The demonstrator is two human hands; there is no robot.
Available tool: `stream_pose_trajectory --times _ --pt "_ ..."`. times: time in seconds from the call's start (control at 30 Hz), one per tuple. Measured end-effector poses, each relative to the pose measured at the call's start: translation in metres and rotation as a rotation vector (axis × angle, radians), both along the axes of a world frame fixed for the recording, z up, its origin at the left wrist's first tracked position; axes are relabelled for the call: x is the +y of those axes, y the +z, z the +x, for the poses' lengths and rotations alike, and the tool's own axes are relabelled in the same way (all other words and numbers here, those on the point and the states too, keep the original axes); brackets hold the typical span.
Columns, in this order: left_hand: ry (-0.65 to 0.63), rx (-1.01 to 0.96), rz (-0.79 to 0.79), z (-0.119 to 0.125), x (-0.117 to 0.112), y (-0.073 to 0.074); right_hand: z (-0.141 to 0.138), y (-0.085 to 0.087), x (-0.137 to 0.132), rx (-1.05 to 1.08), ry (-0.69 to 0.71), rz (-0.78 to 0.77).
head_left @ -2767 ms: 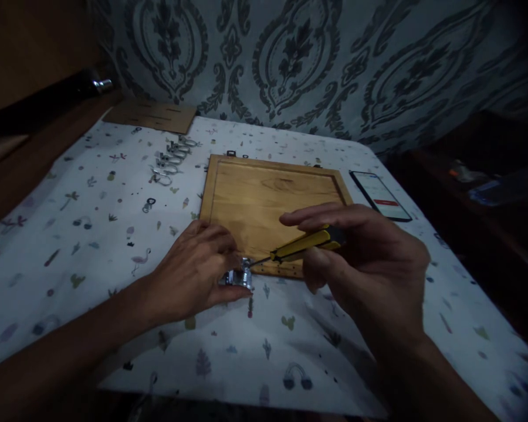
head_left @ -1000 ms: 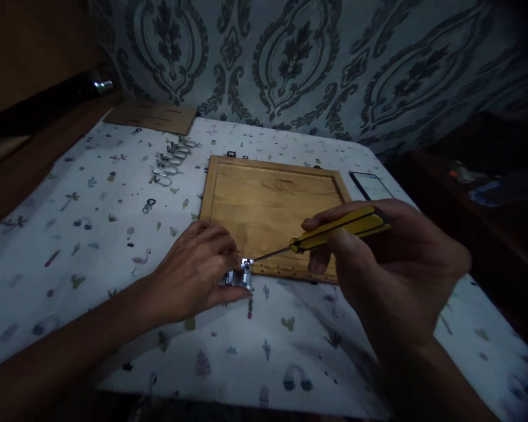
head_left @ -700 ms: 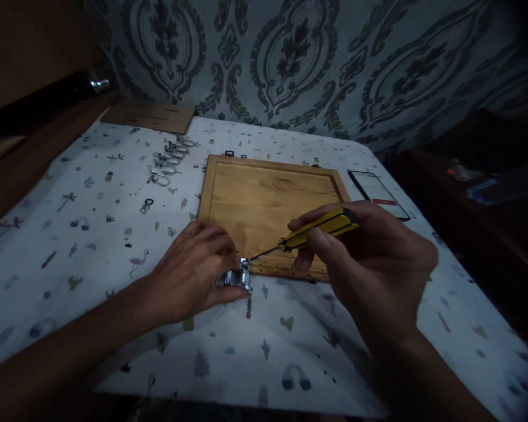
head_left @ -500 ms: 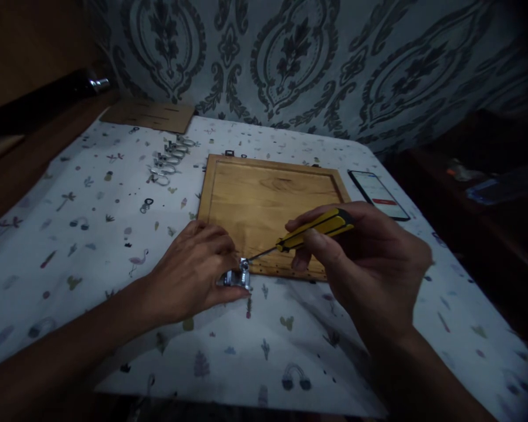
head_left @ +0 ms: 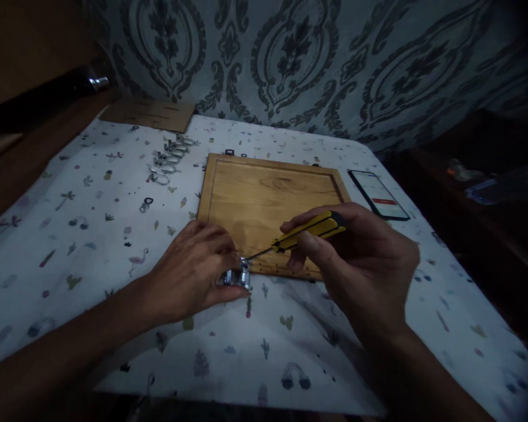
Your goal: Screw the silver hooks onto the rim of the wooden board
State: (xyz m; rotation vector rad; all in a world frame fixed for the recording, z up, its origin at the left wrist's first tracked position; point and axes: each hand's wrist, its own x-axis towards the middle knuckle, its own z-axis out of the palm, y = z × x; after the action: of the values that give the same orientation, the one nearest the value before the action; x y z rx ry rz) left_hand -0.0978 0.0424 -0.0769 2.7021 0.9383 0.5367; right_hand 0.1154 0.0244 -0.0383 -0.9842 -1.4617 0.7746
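In my right hand (head_left: 361, 258) is a screwdriver (head_left: 310, 230) with a yellow and black handle, gripped between thumb and fingers. Its thin shaft slants down to the left, and the tip meets a small shiny metal clamp (head_left: 243, 275). My left hand (head_left: 202, 266) grips that clamp, thumb below and fingers above, partly covering it. The clamp is at the near left edge of a framed wooden board (head_left: 273, 199), which lies flat on the table. A row of small dark holes runs along the board's near edge.
Several metal clamps (head_left: 169, 155) lie in a row at the back left, with a piece of cardboard (head_left: 152, 114) behind them. A phone (head_left: 381, 196) with a lit screen lies right of the board. A patterned white cloth (head_left: 202, 363) covers the table, and a patterned wall rises behind.
My right hand and the screwdriver have shifted slightly left and the handle has turned a little. The left hand and the clamp stay in place.
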Motion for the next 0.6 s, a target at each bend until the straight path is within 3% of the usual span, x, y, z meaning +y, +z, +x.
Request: stream_pose_trajectory --times 0.6 --pt "0.01 0.032 0.014 -0.0004 -0.0004 -0.0017 0.0034 0.0042 -0.0008 -0.06 0.133 -0.072"
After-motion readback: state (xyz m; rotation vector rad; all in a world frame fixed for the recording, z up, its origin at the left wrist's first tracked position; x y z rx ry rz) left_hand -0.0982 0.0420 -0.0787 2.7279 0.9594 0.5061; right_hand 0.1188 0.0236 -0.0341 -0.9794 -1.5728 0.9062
